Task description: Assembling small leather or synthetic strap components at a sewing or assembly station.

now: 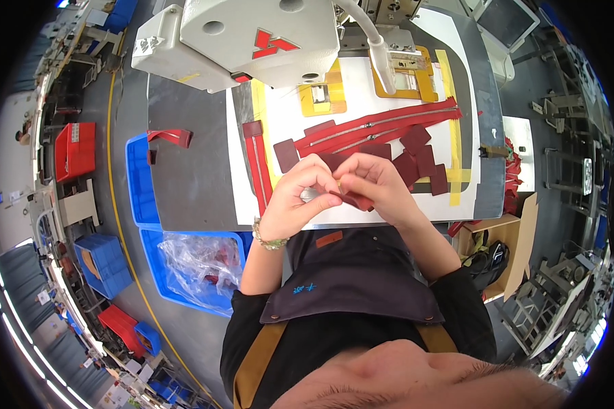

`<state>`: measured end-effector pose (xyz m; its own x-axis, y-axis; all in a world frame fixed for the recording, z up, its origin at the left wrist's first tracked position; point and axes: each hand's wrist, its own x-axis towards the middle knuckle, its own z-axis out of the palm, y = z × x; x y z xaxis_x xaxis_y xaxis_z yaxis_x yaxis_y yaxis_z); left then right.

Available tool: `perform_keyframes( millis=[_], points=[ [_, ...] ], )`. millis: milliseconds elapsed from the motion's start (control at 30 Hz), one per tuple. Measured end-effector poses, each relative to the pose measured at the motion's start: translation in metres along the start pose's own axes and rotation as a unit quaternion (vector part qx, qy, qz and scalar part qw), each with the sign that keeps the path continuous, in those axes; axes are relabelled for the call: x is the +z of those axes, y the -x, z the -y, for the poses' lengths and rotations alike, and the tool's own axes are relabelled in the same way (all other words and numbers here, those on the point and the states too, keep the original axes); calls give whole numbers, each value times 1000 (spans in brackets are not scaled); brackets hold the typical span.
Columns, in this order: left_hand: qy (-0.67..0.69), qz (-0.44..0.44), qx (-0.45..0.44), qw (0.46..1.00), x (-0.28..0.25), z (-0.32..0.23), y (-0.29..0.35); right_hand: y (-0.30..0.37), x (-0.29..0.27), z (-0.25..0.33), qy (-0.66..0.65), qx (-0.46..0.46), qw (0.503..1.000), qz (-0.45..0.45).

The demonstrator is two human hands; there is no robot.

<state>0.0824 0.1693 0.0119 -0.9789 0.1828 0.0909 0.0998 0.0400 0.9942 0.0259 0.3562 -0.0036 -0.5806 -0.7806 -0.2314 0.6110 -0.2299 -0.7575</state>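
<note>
My left hand (pixel 299 193) and my right hand (pixel 381 187) meet above the near part of the work surface. Both are closed in a pinch on a dark red patch (pixel 355 200), which looks folded or bent between the fingertips. Part of it is hidden by the fingers. Just beyond my hands lie two long red zippers (pixel 382 124) with metal teeth, side by side. Several loose dark red patches (pixel 424 161) are scattered around them, some overlapping. Left of my left hand, another red zipper (pixel 257 163) lies lengthwise with a dark red patch (pixel 252 129) at its far end.
A white sewing machine head (pixel 259 41) overhangs the far side, with yellow metal frames (pixel 334 95) beneath. At left, a blue tray (pixel 155 273) holds clear plastic bags; a red strip (pixel 174 136) lies at the table's edge. A cardboard box (pixel 518 238) stands at right.
</note>
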Motion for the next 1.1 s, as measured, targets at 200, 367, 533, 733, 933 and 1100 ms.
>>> perform_keyframes(
  millis=[200, 367, 533, 733, 933, 1100],
  points=[
    [-126, -110, 30, 985, 13, -8, 0, 2, 5, -17, -187, 12, 977, -99],
    [-134, -110, 30, 984, 12, -5, -1, 5, 7, -26, -229, 32, 966, -113],
    [-23, -119, -36, 992, 13, -3, 0, 5, 12, -29, -266, -7, 957, -114],
    [38, -131, -69, 988, 12, -1, -4, 10, 15, -34, -226, -54, 968, -99],
    [-226, -158, 121, 954, 13, 8, -11, 13, 3, -42, -216, -35, 969, -112],
    [-328, -99, 216, 914, 10, 9, -2, 11, 3, -27, -232, -40, 965, -119]
  ],
)
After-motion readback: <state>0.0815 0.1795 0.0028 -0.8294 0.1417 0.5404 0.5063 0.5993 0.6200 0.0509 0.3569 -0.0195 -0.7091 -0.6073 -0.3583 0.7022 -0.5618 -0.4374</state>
